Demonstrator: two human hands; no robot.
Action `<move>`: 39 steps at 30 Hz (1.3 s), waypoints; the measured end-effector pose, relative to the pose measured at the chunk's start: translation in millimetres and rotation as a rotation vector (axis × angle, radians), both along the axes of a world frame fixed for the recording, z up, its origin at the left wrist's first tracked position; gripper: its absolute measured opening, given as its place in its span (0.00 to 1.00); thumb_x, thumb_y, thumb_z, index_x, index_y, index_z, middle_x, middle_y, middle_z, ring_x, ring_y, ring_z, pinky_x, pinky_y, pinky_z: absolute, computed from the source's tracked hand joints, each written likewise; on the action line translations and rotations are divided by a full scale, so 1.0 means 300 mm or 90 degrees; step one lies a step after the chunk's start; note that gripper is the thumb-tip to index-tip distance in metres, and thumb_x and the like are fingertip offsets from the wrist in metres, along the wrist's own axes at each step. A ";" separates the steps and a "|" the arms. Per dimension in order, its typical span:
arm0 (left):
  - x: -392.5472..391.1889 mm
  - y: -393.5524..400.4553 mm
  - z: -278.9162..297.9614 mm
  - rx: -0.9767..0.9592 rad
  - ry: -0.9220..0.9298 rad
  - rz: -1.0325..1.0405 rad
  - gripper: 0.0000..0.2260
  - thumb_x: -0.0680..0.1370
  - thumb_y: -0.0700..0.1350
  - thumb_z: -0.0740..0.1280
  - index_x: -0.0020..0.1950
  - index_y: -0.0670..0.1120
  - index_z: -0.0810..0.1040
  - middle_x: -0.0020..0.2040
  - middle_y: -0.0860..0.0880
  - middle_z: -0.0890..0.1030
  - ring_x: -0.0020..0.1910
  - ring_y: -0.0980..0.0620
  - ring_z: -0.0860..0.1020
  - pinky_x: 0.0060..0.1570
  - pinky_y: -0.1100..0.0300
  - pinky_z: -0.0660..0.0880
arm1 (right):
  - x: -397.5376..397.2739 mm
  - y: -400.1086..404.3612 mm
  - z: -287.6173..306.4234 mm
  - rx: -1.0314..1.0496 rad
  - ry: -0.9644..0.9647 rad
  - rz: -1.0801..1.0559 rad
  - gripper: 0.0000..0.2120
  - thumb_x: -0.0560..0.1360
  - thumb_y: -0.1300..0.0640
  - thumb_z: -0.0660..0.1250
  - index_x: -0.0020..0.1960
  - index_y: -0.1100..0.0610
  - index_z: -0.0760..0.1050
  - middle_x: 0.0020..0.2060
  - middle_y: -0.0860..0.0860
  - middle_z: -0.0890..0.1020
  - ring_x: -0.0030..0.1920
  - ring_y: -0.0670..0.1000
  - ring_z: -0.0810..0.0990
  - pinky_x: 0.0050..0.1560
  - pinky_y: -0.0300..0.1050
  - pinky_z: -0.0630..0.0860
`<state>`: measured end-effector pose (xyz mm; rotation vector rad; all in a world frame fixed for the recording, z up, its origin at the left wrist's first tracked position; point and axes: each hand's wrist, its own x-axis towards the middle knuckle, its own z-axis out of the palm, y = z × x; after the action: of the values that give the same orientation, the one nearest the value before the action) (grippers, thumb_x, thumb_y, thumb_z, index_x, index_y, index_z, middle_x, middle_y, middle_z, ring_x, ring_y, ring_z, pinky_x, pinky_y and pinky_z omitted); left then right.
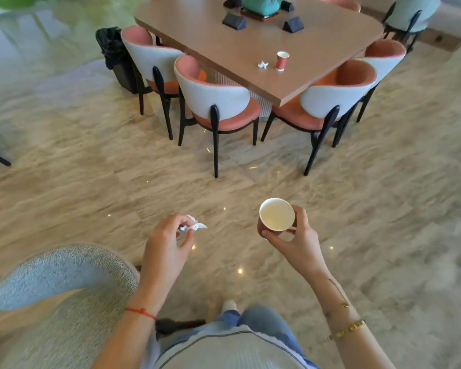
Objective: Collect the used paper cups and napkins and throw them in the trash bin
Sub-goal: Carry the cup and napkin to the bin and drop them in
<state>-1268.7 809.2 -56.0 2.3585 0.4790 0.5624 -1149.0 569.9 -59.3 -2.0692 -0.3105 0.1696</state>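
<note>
My left hand (168,241) pinches a crumpled white napkin (194,226) over the marble floor. In my right hand (296,235) I hold a red paper cup (276,215), white and empty inside, tilted toward me. Farther off, on the brown table (317,49), a second red paper cup (282,60) stands upright with another crumpled napkin (263,65) just left of it. A black trash bin with a black liner (115,57) stands on the floor behind the pink chairs at the table's left corner.
Pink and white chairs (216,99) with black legs ring the table's near sides. A grey chair back (64,272) is close at my lower left. Black triangular signs (293,24) and a teal planter (261,5) sit mid-table. Open floor lies between me and the table.
</note>
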 end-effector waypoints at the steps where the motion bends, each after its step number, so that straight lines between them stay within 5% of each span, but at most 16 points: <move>1: 0.050 0.029 0.002 -0.002 0.001 0.008 0.08 0.72 0.36 0.73 0.45 0.47 0.78 0.47 0.56 0.82 0.41 0.53 0.79 0.43 0.60 0.76 | 0.053 0.031 0.000 0.003 0.007 0.001 0.29 0.64 0.51 0.79 0.58 0.44 0.66 0.49 0.36 0.77 0.47 0.33 0.78 0.46 0.22 0.70; 9: 0.388 0.302 -0.035 -0.022 0.032 0.079 0.09 0.72 0.38 0.73 0.45 0.51 0.77 0.48 0.59 0.81 0.42 0.58 0.78 0.44 0.72 0.71 | 0.479 0.332 -0.045 0.000 0.035 0.051 0.30 0.63 0.48 0.79 0.57 0.41 0.65 0.47 0.36 0.78 0.47 0.32 0.78 0.42 0.23 0.71; 22: 1.024 0.924 0.022 -0.049 0.003 0.282 0.08 0.73 0.39 0.72 0.45 0.51 0.78 0.47 0.62 0.79 0.46 0.58 0.79 0.44 0.68 0.73 | 1.324 1.188 -0.017 -0.016 -0.013 0.288 0.29 0.65 0.47 0.78 0.58 0.43 0.64 0.48 0.35 0.75 0.48 0.32 0.76 0.40 0.25 0.72; 28: 1.181 1.207 0.039 -0.054 0.013 0.387 0.07 0.74 0.39 0.71 0.46 0.51 0.77 0.45 0.58 0.79 0.45 0.60 0.77 0.44 0.71 0.70 | 1.559 1.602 0.014 -0.011 -0.037 0.393 0.30 0.66 0.48 0.78 0.58 0.43 0.62 0.50 0.33 0.72 0.51 0.29 0.73 0.44 0.23 0.71; 34: 1.320 1.553 -0.019 -0.072 0.011 0.450 0.07 0.75 0.39 0.71 0.48 0.50 0.78 0.46 0.55 0.80 0.46 0.57 0.78 0.47 0.61 0.76 | 1.730 2.003 -0.040 0.009 -0.025 0.454 0.31 0.66 0.50 0.78 0.62 0.45 0.64 0.53 0.32 0.72 0.54 0.28 0.72 0.48 0.21 0.68; 39: 1.483 1.941 -0.019 -0.071 0.002 0.460 0.08 0.75 0.41 0.70 0.46 0.55 0.76 0.45 0.62 0.78 0.47 0.62 0.77 0.45 0.70 0.71 | 1.892 2.396 -0.055 0.011 0.008 0.468 0.30 0.66 0.47 0.77 0.61 0.44 0.64 0.52 0.35 0.74 0.52 0.35 0.76 0.48 0.27 0.72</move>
<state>-823.7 1391.4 -61.6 2.0361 1.3451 0.8204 -581.5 1288.8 -75.9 -1.8482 -1.0509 0.6156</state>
